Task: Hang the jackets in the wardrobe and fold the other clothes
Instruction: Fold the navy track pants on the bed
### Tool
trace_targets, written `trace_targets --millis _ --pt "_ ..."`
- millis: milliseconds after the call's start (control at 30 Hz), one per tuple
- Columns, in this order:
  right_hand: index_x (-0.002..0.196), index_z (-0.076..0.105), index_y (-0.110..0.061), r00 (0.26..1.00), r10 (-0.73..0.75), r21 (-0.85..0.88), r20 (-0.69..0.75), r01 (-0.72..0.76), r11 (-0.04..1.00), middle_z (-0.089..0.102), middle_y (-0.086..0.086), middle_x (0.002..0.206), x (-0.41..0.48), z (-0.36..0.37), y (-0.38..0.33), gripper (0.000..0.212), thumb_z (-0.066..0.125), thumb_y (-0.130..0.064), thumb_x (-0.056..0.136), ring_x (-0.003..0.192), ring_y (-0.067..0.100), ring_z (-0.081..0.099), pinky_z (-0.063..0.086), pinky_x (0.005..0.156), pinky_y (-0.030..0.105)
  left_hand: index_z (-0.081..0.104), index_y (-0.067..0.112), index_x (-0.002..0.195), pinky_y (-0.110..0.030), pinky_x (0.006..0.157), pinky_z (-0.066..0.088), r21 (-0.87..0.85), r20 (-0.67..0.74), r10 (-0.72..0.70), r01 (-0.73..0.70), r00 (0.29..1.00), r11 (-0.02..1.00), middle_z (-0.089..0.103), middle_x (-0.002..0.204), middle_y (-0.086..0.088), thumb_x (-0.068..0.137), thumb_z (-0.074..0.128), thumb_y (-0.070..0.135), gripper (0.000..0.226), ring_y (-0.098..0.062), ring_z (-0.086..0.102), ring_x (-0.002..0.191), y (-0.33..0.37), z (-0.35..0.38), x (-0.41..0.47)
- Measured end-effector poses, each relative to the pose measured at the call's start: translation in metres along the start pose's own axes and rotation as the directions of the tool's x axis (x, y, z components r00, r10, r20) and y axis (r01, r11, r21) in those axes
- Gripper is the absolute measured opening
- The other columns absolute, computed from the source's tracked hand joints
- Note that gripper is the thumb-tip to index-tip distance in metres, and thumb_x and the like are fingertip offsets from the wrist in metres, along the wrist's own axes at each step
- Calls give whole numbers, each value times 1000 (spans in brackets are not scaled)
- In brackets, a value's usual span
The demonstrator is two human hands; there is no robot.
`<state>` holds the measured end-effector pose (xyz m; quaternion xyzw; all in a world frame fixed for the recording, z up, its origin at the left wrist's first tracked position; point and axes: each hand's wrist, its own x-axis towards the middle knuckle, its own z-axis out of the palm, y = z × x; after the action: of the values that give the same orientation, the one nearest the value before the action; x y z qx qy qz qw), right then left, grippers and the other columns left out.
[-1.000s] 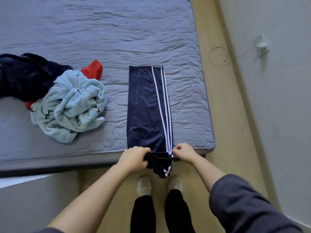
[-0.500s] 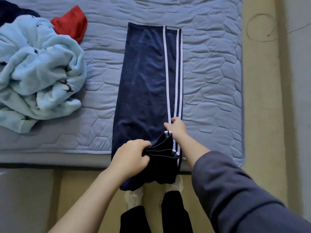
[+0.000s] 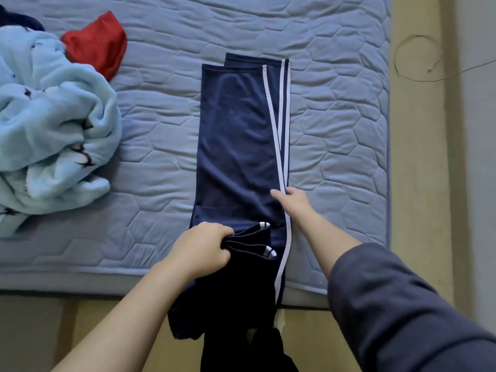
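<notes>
Trousers (image 3: 236, 135), smooth navy, white-striped: left grip (image 3: 200, 248) clamps bunched cuffs (image 3: 252, 241), right grip (image 3: 294, 201) pinches side seam.

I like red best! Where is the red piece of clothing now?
In the head view, the red garment lies upper left on the quilted grey-blue mattress, touching the crumpled light blue fleece garment, left of the navy white-striped trousers.

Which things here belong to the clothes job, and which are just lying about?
Job in hand:
- trousers, cuffs gripped by the left hand, right hand on the striped edge
- fleece and red garment, unfolded
- mattress, the work surface

Lying about:
- cable on the floor
</notes>
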<state>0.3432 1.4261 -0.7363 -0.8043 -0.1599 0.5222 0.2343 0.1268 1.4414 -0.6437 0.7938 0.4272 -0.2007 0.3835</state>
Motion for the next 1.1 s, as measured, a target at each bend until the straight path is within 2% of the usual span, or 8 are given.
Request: trace_targets --millis 100,167,300,467,767,900,1000,1100 --pt "80 68 -9 999 -42 122 22 39 992 68 12 89 40 6 -38 18 66 -25 87 85 22 63 54 86 39 39 22 59 -30 55 36 21 29 3 -3 1000 1000 50 64 4 70 51 17 16 -24 49 73 -10 -5 42" --pt "89 69 -11 996 -82 169 -17 84 982 69 11 98 70 11 -67 19 66 -29 88 96 25 66 53 92 39 42 22 58 -29 52 31 41 59 14 -16 998 999 48 60 6 68 51 19 14 -22 49 70 -16 -6 68" --pt "90 65 -6 975 -180 197 -130 204 959 68 13 103 132 17 -119 21 59 -27 92 95 22 64 50 85 33 49 27 57 -26 50 33 -19 125 54 -52 991 998 53 60 3 63 50 21 9 -21 55 67 -31 -5 108" --pt "76 61 1 880 -248 59 -406 296 953 50 8 73 174 -1 -137 29 51 -20 93 74 17 44 37 64 29 52 29 58 -25 48 34 -108 112 80 -68 990 992 50 55 3 63 49 19 12 -21 49 59 -39 -17 131" --pt "85 65 4 961 -82 269 -263 155 951 59 12 82 172 7 -115 14 55 -5 85 75 19 52 45 69 33 52 19 63 -26 53 40 -134 215 62 -33 975 990 53 57 2 64 49 17 4 -20 51 62 -46 -12 137" --pt "101 62 13 970 -8 314 -243 86 945 66 27 110 166 6 -112 21 57 -3 88 86 26 63 53 82 43 55 19 68 -25 54 41 -139 224 30 1 974 990 55 58 3 64 48 18 8 -21 55 66 -45 -4 134" --pt "102 64 3 983 62 319 -171 -4 948 67 23 111 164 2 -118 19 59 -8 88 104 34 65 51 93 49 56 19 68 -25 55 43 -137 218 38 -8 975 991 56 59 3 65 50 17 7 -20 58 67 -43 -7 130" --pt "113 65 -7 995 99 333 -23 -86 939 70 12 105 148 -5 -109 29 63 -22 88 97 30 68 54 90 46 51 22 66 -14 46 34 -121 247 122 -94 961 988 53 54 10 67 52 18 4 -5 49 55 -33 -12 107"
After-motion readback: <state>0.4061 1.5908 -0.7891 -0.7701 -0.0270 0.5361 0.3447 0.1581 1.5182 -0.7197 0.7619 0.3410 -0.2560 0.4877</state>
